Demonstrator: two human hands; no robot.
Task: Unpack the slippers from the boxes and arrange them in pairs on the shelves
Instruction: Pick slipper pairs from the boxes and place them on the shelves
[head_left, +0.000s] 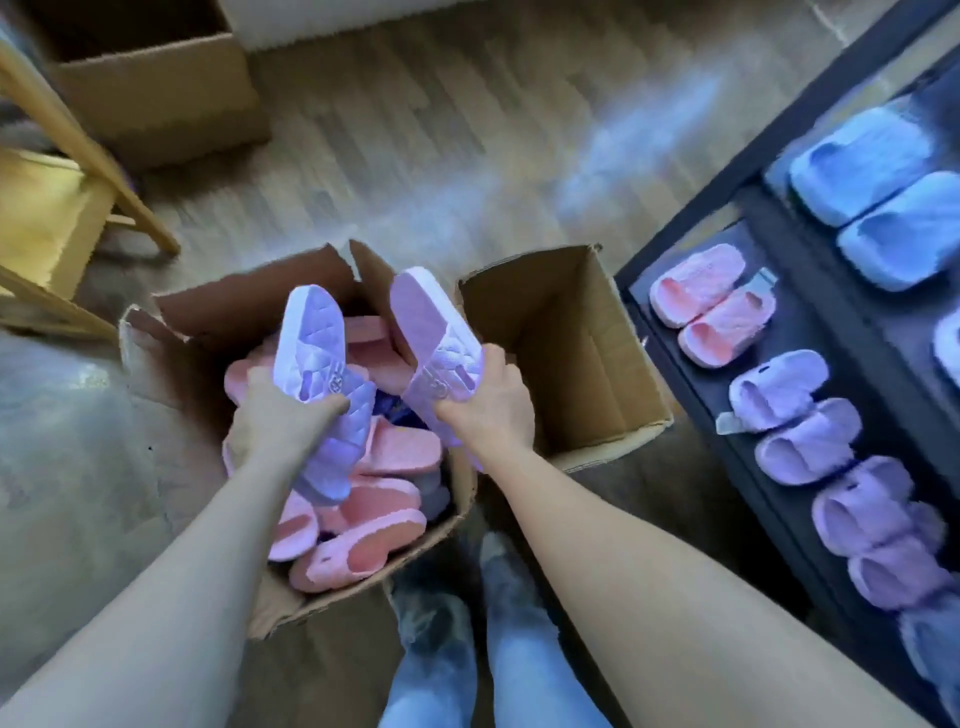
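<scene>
Two purple slippers are held up over an open cardboard box (171, 338) filled with pink slippers (384, 499). The left slipper (317, 353) is gripped by the left hand (275, 415), with the fingers curled round its strap part. The right slipper (431, 332) is gripped at the strap by the right hand (493, 400), with the thumb laid along its edge. Both forearms are stretched forward and down, with the wrists near each other. A second box (571, 353) is seen just beside. On the dark shelf (821, 332) to the right, a pink pair (711, 306), a purple pair (795, 415) and a blue pair (878, 192) are lined up.
</scene>
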